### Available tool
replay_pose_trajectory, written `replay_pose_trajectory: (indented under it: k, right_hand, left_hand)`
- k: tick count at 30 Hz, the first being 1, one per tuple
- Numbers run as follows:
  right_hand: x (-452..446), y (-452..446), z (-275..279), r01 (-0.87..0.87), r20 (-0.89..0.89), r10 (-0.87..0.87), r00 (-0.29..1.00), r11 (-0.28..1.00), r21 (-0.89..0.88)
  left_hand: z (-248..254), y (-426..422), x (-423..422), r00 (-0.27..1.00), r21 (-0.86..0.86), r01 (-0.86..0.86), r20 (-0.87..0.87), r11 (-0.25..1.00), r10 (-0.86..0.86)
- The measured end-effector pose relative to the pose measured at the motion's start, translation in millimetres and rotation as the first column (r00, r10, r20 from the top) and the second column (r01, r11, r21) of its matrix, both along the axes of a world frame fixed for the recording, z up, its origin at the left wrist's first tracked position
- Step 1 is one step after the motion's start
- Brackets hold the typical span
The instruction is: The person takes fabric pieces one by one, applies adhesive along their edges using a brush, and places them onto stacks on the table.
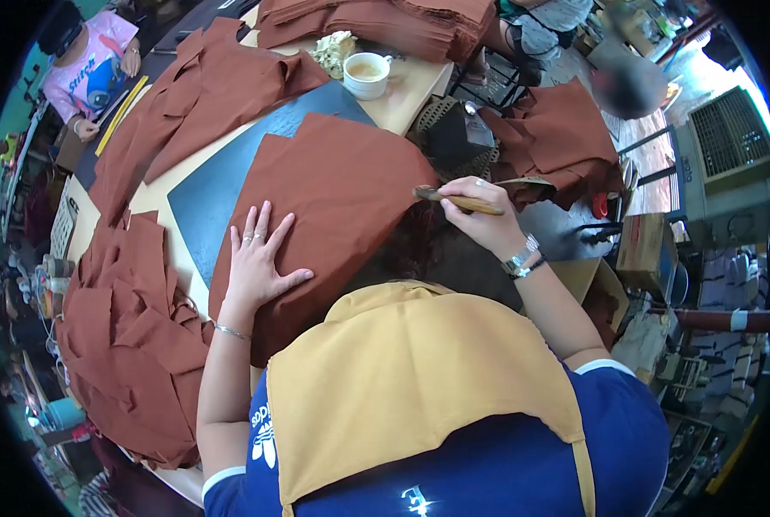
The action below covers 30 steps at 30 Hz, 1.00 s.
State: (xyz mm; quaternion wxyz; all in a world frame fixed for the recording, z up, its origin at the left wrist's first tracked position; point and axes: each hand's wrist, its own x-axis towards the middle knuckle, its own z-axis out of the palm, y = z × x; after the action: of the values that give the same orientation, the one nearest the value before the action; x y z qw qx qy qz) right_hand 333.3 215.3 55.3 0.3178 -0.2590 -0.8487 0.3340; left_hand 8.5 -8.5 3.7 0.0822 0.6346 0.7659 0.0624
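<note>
My left hand [262, 257] lies flat with fingers spread on a reddish-brown sheet of leather or cloth [342, 181], which rests partly over a dark blue-grey board [208, 211]. In my right hand [485, 215] is a wooden-handled brush [467, 203], gripped between thumb and fingers. Its dark tip is at the sheet's right edge; whether it touches cannot be made out. Beyond the sheet, a white cup [367, 76] holds a cream-coloured liquid, beside a crumpled pale wad [334, 53].
Stacked brown sheets [376, 26] lie at the table's far side, with more loose pieces [135, 345] on the left. Further brown pieces [553, 138] hang over something at right. A person in a pink shirt [92, 65] is at far left, near a yellow strip [119, 116].
</note>
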Motion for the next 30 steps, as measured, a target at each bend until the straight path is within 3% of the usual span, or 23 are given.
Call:
replay_pose_trajectory:
  k: [5, 9, 10, 13, 14, 15, 17, 19, 21, 22, 23, 25, 26, 29, 30]
  right_hand:
    - [18.5, -1.5, 9.4, -0.041, 0.208, 0.042, 0.977, 0.999, -0.006]
    - [3.2, 3.8, 11.4, -0.033, 0.017, 0.031, 0.999, 0.992, 0.121]
    - [-7.3, 0.7, 8.6, -0.071, -0.023, 0.07, 0.997, 0.997, -0.014]
    - [-6.4, 7.7, -0.5, -0.213, -0.046, 0.212, 0.976, 0.977, -0.021]
    - [7.5, 13.3, 7.7, -0.135, 0.1, 0.144, 0.984, 0.986, -0.094]
    - [18.2, 20.0, 14.5, -0.025, 0.261, 0.036, 0.965, 0.999, -0.044]
    - [23.7, 28.7, 19.1, -0.053, 0.211, 0.042, 0.977, 0.998, 0.044]
    - [-2.0, 20.1, 16.9, -0.168, 0.008, 0.168, 0.986, 0.986, -0.012]
    - [-14.3, 17.2, -1.3, -0.288, 0.018, 0.292, 0.956, 0.95, -0.12]
    - [-11.3, 20.8, 0.1, -0.319, -0.011, 0.32, 0.947, 0.943, -0.092]
    - [0.3, 30.0, 4.6, -0.283, 0.03, 0.286, 0.958, 0.956, -0.076]
    - [26.0, 49.4, 19.7, -0.164, 0.339, 0.165, 0.926, 0.986, -0.033]
    - [28.6, 48.7, 23.0, -0.128, 0.324, 0.127, 0.937, 0.992, -0.017]
    - [-13.0, 19.8, 18.0, -0.256, -0.022, 0.255, 0.967, 0.966, -0.046]
    - [-19.5, 15.2, 6.2, -0.326, -0.047, 0.323, 0.945, 0.942, -0.084]
  left_hand:
    - [-2.7, 0.6, 4.6, 0.998, -0.009, -0.055, 0.012, 0.998, 0.055]
    - [-3.8, 2.8, 10.0, 0.997, 0.015, -0.077, 0.01, 0.997, 0.077]
    - [-4.0, 2.4, 10.7, 0.997, 0.013, -0.074, 0.016, 0.997, 0.074]
    - [-1.7, 7.2, 5.3, 0.998, 0.014, -0.059, 0.009, 0.998, 0.059]
    - [-2.2, 9.2, 3.6, 0.999, 0.015, -0.048, -0.001, 0.999, 0.048]
    - [-2.9, 11.6, 2.5, 0.999, 0.017, -0.039, -0.009, 0.999, 0.04]
    - [-4.2, 20.2, -3.1, 1.0, 0.013, -0.017, -0.017, 1.0, 0.017]
    - [-6.6, 29.2, -9.3, 1.0, 0.016, 0.019, -0.019, 1.0, -0.019]
    - [-8.3, 39.6, -18.4, 0.998, 0.039, 0.061, -0.024, 0.997, -0.06]
    - [-7.9, 44.2, -22.0, 0.996, 0.041, 0.083, -0.033, 0.996, -0.082]
    - [-7.4, 49.2, -25.4, 0.994, 0.027, 0.102, -0.035, 0.994, -0.101]
    - [-6.0, 62.3, -32.5, 0.991, 0.005, 0.129, -0.033, 0.992, -0.129]
    - [-8.7, 69.8, -37.6, 0.988, 0.0, 0.15, -0.035, 0.989, -0.149]
    - [-8.4, 89.8, -47.3, 0.973, 0.0, 0.219, -0.078, 0.976, -0.218]
    - [-5.9, 93.0, -46.7, 0.968, -0.038, 0.218, -0.116, 0.975, -0.221]
